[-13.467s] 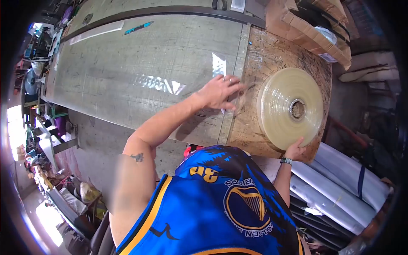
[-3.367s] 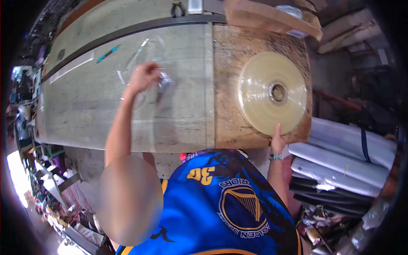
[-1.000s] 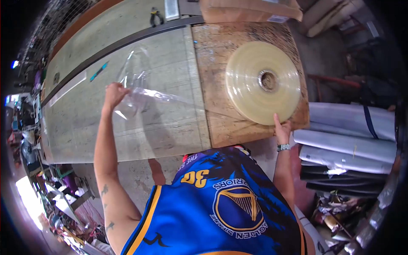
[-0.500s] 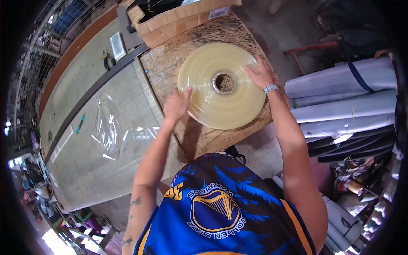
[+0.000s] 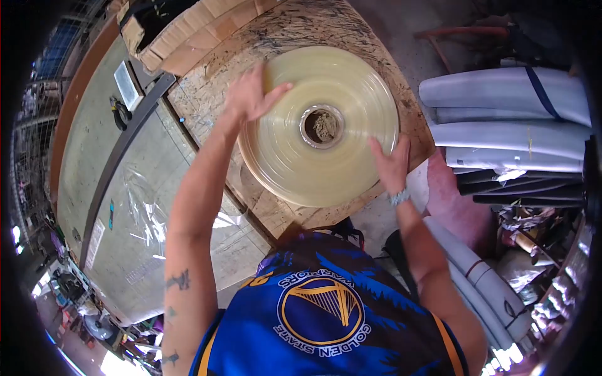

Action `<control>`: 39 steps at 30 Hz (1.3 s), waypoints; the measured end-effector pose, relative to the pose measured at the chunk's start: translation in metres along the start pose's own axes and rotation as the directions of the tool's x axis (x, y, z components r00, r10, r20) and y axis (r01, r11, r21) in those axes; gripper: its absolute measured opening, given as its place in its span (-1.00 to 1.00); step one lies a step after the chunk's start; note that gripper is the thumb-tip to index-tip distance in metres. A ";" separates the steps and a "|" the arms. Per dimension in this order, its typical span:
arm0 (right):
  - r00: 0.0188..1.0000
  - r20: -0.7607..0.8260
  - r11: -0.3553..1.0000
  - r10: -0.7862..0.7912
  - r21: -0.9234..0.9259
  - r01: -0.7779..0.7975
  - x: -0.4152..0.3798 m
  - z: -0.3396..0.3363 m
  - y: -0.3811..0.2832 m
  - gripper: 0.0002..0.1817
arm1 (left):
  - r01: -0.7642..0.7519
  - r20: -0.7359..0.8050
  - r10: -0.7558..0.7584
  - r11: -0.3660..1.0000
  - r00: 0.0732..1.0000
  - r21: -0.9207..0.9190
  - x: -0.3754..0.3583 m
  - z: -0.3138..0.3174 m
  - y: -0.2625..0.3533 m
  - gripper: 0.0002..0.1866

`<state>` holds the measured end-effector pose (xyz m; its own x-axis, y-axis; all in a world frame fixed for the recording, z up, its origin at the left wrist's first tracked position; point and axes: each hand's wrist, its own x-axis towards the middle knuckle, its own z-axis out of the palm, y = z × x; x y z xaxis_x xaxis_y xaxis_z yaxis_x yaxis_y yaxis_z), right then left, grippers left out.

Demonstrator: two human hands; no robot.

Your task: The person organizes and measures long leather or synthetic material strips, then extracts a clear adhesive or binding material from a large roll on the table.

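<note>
A wide roll of clear, yellowish plastic film [image 5: 342,172] lies flat on a worn wooden tabletop. Through the hollow middle of its core [image 5: 322,145], the wood shows. My left hand [image 5: 249,95] is on the roll's upper left rim, its thumb stretched over the top face and its fingers along the edge. At the lower right rim is my right hand [image 5: 394,164], with the thumb on top and the fingers round the outer side. A watch [image 5: 399,197] sits on my right wrist.
Left of the roll, a greenish work surface [image 5: 169,263] carries loose clear film [image 5: 147,216], pliers [image 5: 119,114] and a teal cutter [image 5: 111,214]. A cardboard box [image 5: 200,37] stands at the back. Large wrapped rolls [image 5: 501,135] are stacked on the right.
My left hand has moved up along the rim, and my right hand has moved down the opposite side. The roll sits lower and further left in view; the camera has shifted too.
</note>
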<state>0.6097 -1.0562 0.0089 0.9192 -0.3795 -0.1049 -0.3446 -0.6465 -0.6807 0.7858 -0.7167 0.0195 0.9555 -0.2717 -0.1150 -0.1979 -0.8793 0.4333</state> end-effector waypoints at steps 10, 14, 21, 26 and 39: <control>0.985 -0.034 0.927 0.169 0.344 -0.147 -0.093 0.042 -0.009 -0.27 | -0.218 -0.269 0.251 0.965 0.930 0.147 0.059 0.020 0.020 -0.09; 0.998 -0.034 0.899 0.059 0.436 -0.039 -0.087 0.033 -0.027 -0.26 | 0.068 -0.441 -0.087 0.996 0.893 -0.060 -0.097 -0.012 0.020 -0.18; 0.983 -0.161 0.995 0.083 -0.033 -0.089 -0.086 0.044 0.006 -0.30 | 0.105 -0.219 -0.109 0.994 0.970 -0.030 -0.303 0.058 0.010 -0.54; 0.999 0.035 0.941 0.004 0.338 -0.016 -0.081 0.037 -0.003 -0.29 | 0.042 -0.257 -0.201 0.856 0.945 -0.515 -0.348 -0.019 -0.022 -0.85; 0.960 0.276 0.983 0.055 -0.183 -0.003 -0.057 -0.022 0.026 -0.40 | 0.653 -0.243 -0.618 0.616 0.747 0.441 -0.405 -0.096 -0.214 -0.66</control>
<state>0.5439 -1.0658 0.0134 0.9158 -0.2168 -0.3382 -0.3768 -0.7554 -0.5361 0.4625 -0.3812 0.0590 0.8897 0.4358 -0.1362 0.4055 -0.8913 -0.2028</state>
